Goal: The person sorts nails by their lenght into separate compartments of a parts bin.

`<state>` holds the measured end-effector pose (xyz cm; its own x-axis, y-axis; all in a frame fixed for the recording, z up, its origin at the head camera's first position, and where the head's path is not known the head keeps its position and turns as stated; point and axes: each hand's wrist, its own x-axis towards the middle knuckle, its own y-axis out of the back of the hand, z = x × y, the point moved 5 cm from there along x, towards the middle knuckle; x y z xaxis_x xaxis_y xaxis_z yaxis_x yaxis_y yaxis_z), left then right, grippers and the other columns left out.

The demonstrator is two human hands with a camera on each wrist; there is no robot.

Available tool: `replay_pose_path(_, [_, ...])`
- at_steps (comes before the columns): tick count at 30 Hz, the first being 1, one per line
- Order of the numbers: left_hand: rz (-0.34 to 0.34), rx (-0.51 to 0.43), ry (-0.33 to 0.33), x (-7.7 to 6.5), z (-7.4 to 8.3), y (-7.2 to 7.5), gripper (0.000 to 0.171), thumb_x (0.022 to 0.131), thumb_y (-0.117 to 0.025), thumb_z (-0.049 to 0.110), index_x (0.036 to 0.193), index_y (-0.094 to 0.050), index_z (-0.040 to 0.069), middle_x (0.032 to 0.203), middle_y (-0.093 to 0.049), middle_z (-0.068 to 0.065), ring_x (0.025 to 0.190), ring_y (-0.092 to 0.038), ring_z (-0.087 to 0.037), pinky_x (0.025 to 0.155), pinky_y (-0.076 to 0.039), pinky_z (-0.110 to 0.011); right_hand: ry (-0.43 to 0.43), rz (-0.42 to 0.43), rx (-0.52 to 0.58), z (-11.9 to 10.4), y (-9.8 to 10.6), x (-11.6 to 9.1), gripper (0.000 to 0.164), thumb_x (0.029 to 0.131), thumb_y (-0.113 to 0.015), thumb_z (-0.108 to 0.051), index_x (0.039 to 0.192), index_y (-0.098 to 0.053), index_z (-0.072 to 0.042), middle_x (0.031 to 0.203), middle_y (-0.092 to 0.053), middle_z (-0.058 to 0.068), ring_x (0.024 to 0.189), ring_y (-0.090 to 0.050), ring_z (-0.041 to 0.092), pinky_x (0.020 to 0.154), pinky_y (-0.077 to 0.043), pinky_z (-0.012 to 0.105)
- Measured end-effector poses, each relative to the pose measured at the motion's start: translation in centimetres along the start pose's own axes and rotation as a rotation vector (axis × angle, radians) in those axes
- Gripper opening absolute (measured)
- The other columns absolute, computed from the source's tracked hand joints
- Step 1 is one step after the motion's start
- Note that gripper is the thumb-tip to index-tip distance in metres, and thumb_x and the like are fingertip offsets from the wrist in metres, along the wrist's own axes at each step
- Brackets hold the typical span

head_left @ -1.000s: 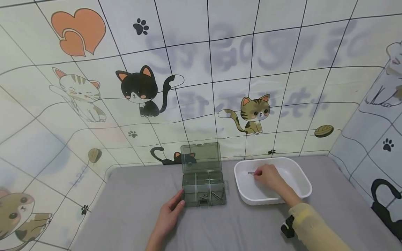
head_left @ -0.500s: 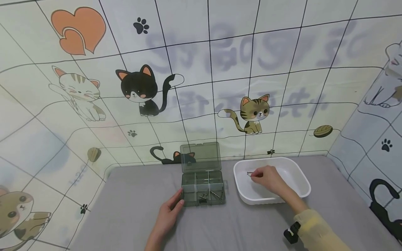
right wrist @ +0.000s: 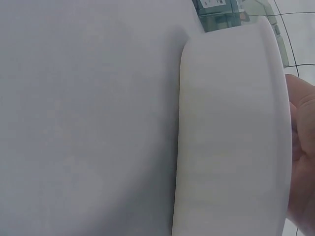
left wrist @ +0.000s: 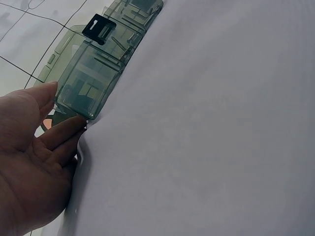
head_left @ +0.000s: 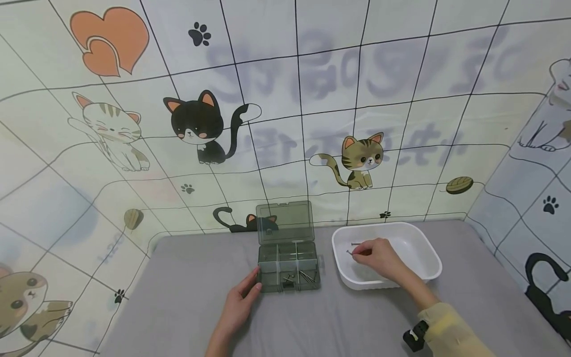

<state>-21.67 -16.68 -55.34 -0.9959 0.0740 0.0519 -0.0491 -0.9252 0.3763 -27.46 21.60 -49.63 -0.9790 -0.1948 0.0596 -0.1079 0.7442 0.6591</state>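
Observation:
A translucent green compartment box (head_left: pixel 267 278) stands with its lid (head_left: pixel 285 223) raised; several screws (head_left: pixel 308 276) lie in its front middle and right compartments. My left hand (head_left: pixel 238 305) touches the box's left side with relaxed fingers. In the left wrist view, the thumb and fingers of that hand (left wrist: pixel 37 152) meet the end of the box. Over the white tray (head_left: pixel 428 265), my right hand (head_left: pixel 379 258) pinches a small screw (head_left: pixel 349 252) between thumb and fingertips. Another screw (head_left: pixel 355 243) shows just behind those fingers. The tray wall (right wrist: pixel 231 132) hides the right fingertips in the right wrist view.
A grey cloth (head_left: pixel 187 277) covers the table. Behind and at the sides hangs a white sheet (head_left: pixel 276 114) with cat drawings and grid lines. The tray stands just right of the box, with a narrow gap between. A black strap device (head_left: pixel 416 335) sits at the right wrist.
My right hand has shifted slightly left and towards me inside the tray, and a pinched screw now shows at its fingertips, apart from the other screw. The left hand stays on the box.

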Motion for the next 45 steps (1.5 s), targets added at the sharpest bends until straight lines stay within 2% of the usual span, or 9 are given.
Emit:
replay_pose_path(7, [0.001,-0.009,-0.002,0.0,0.0,0.0,0.047,0.104,-0.063,0.021,0.149,-0.055,0.012,0.146,-0.057,-0.014,0.138,-0.051,-0.03,0.111,-0.043,-0.034,-0.024,-0.008,-0.003,-0.4,-0.2,-0.1,0.009,0.087,-0.078,-0.008,0.093,-0.079,-0.002,0.087,-0.074,0.002,0.081,-0.065,0.015,0.069,-0.055,0.027])
replay_pose_path(11, [-0.005,-0.003,-0.002,0.1,-0.1,-0.1,0.047,0.105,-0.062,0.021,0.15,-0.055,0.011,0.147,-0.056,-0.016,0.138,-0.05,-0.032,0.112,-0.044,-0.039,-0.031,-0.018,0.013,-0.8,-0.4,-0.2,0.01,0.088,-0.077,-0.007,0.095,-0.079,-0.001,0.088,-0.074,0.001,0.083,-0.066,0.016,0.07,-0.056,0.027])
replay_pose_path(16, [-0.02,-0.012,0.022,0.1,-0.3,-0.2,0.047,0.106,-0.061,0.021,0.151,-0.053,0.013,0.15,-0.053,-0.017,0.14,-0.047,-0.034,0.112,-0.042,-0.049,0.032,-0.02,0.051,-1.9,-0.7,-0.2,0.008,0.088,-0.077,-0.007,0.094,-0.079,-0.001,0.087,-0.075,0.0,0.082,-0.068,0.015,0.071,-0.057,0.026])
replay_pose_path(21, [-0.023,-0.004,0.03,0.2,-0.3,-0.2,0.047,0.106,-0.06,0.022,0.152,-0.052,0.013,0.15,-0.052,-0.017,0.141,-0.046,-0.036,0.111,-0.043,-0.051,0.094,-0.027,0.08,-3.1,-1.4,0.1,0.006,0.09,-0.076,-0.007,0.093,-0.079,-0.003,0.087,-0.075,0.0,0.081,-0.068,0.012,0.072,-0.058,0.025])
replay_pose_path(30, [-0.02,-0.006,0.027,0.2,-0.4,-0.2,0.047,0.106,-0.06,0.02,0.151,-0.052,0.012,0.15,-0.052,-0.017,0.14,-0.047,-0.034,0.112,-0.043,-0.049,0.203,-0.061,0.124,-5.2,-2.9,0.4,0.007,0.092,-0.075,-0.004,0.095,-0.079,0.001,0.089,-0.075,0.002,0.081,-0.067,0.01,0.072,-0.058,0.024])
replay_pose_path(36, [-0.018,-0.007,0.023,0.2,-0.4,-0.2,0.047,0.106,-0.06,0.022,0.151,-0.053,0.012,0.15,-0.053,-0.016,0.141,-0.047,-0.034,0.112,-0.042,-0.05,0.226,-0.09,0.122,-6.5,-4.0,0.7,0.01,0.093,-0.074,-0.005,0.099,-0.078,0.002,0.092,-0.075,0.002,0.084,-0.067,0.01,0.072,-0.058,0.025])
replay_pose_path(42, [-0.011,-0.005,0.018,0.2,-0.5,-0.1,0.047,0.105,-0.061,0.021,0.151,-0.053,0.013,0.15,-0.053,-0.013,0.14,-0.048,-0.031,0.113,-0.042,-0.047,0.252,-0.092,0.138,-7.9,-5.1,1.0,0.005,0.093,-0.074,-0.003,0.096,-0.078,-0.002,0.092,-0.075,0.004,0.083,-0.068,0.013,0.071,-0.058,0.026])
replay_pose_path(45, [-0.015,0.003,0.002,0.1,-0.4,-0.1,0.047,0.105,-0.061,0.02,0.151,-0.053,0.011,0.149,-0.054,-0.016,0.139,-0.049,-0.034,0.111,-0.043,-0.049,0.258,-0.097,0.136,-8.6,-5.9,1.2,0.005,0.093,-0.074,-0.003,0.095,-0.078,-0.003,0.093,-0.075,0.004,0.083,-0.068,0.013,0.072,-0.058,0.026])
